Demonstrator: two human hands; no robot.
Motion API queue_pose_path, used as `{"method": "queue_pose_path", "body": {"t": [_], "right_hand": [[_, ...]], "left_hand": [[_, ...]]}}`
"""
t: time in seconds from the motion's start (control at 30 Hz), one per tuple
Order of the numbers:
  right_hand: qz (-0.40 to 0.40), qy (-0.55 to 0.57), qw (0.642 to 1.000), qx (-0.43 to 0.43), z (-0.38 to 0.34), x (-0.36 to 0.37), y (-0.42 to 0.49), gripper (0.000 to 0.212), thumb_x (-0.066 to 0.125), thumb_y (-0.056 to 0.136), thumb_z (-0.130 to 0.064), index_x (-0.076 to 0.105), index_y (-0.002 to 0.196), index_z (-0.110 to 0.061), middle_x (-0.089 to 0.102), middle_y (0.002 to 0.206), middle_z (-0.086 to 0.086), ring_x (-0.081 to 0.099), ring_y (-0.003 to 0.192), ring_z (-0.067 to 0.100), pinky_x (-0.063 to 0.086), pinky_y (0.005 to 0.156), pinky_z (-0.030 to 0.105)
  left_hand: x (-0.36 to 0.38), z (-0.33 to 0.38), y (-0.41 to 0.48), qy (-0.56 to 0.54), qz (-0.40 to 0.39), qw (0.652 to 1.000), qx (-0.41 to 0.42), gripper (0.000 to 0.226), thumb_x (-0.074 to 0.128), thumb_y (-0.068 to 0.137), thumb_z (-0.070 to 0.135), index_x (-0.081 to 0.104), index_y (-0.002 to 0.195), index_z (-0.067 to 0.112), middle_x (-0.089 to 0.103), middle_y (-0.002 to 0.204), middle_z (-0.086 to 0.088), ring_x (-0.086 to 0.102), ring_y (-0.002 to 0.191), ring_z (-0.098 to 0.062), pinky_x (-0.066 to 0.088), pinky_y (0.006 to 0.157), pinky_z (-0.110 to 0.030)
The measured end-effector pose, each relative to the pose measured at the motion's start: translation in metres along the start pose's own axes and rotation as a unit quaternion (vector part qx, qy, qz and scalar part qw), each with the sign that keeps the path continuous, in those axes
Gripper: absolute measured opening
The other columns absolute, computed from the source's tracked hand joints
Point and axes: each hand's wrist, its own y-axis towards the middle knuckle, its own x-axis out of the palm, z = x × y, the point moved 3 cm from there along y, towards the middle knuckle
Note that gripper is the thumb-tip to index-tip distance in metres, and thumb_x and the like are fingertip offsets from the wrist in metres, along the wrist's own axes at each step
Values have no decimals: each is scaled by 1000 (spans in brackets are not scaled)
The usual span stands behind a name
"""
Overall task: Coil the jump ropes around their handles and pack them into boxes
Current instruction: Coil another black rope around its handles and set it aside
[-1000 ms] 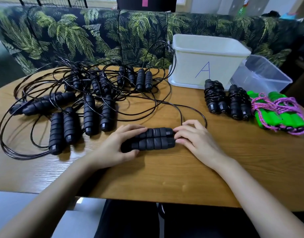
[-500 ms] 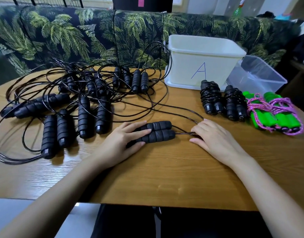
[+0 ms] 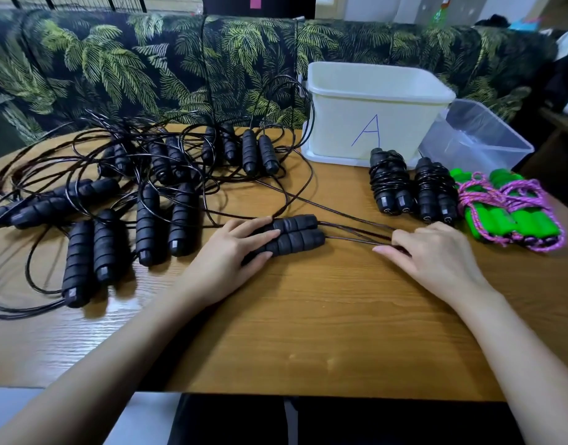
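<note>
Head view: the paired black handles [image 3: 295,234] are pressed onto the wooden table [image 3: 308,316] under the left hand [image 3: 225,261], whose fingers are laid nearly straight. Their two cords [image 3: 356,241] are pinched in the right hand [image 3: 436,255], its fingers curled, near the green ropes [image 3: 514,216].

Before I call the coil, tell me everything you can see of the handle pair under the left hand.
The handle pair is two black handles with ridged, foam-like grips. They lie flat on the table, side by side and touching, with their cord ends to the right. The left hand rests on their left half with straight fingers, hiding that end. A thin dark cord leaves each right end and runs to the right hand, which pinches both strands. Nothing is wound round them yet.
</note>
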Motion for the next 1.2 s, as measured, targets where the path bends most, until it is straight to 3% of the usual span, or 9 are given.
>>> {"method": "queue_pose_path", "body": {"t": [0.13,0.23,0.37,0.57,0.77,0.83,1.0,1.07,1.2], "right_hand": [[-7,31,999,31,0,-7,-6,48,48,99,-46,53,63,-15,36,46,-10,40,37,19,23,51,16],[-33,66,995,69,-11,-6,-14,29,45,98,-33,53,78,-14,39,51,-13,38,39,17,35,54,25],[-20,68,996,58,-45,-15,-25,30,47,100,-33,54,77,-15,55,55,-5,56,47,24,48,56,33],[30,133,991,14,-140,-21,-28,32,51,92,-37,60,67,-19,57,59,-7,54,59,17,44,56,29],[30,120,992,15,-180,-17,-17,30,46,93,-32,66,78,-16,61,63,-6,55,62,16,47,58,29],[28,110,993,22,-186,-15,-16,29,45,93,-30,67,81,-15,62,65,-4,56,63,18,48,58,30],[13,84,995,42,-198,-13,-10,29,45,93,-27,66,77,-16,59,61,-3,58,62,18,49,58,31],[1,78,996,48,-203,-14,-10,23,52,92,-26,67,78,-15,62,63,-2,62,64,18,52,61,31],[-15,86,995,55,-203,-15,-10,25,49,91,-26,69,83,-15,65,67,-1,62,66,18,52,60,31]], "left_hand": [[-1,2,7,-17,0,1000,-10,44,65,94,27,59,137,22,52,145,4,49,121,-20,42,104,-35],[-3,2,7,-62,13,998,-23,42,68,91,24,59,131,24,53,143,7,52,122,-19,42,104,-34],[-2,-1,8,-84,41,995,-39,25,73,86,27,64,110,28,57,136,15,57,118,-17,50,96,-45],[0,-2,9,-92,66,992,-48,20,77,83,25,72,103,25,64,129,12,60,115,-16,49,98,-41],[-1,2,9,-58,53,996,-43,22,74,84,26,72,106,21,63,131,8,59,116,-20,50,97,-43],[-4,7,10,-43,36,998,-38,31,65,86,41,70,108,20,61,133,6,58,116,-22,50,95,-42],[-12,23,19,26,-71,995,-72,95,43,64,91,62,119,16,57,126,6,60,105,-23,53,84,-41],[-13,28,24,71,-103,989,-78,100,51,58,92,56,122,15,53,116,6,56,95,-21,49,78,-36],[-10,34,28,107,-104,986,-81,73,72,70,66,51,121,18,44,110,7,48,88,-17,40,72,-31]]}}
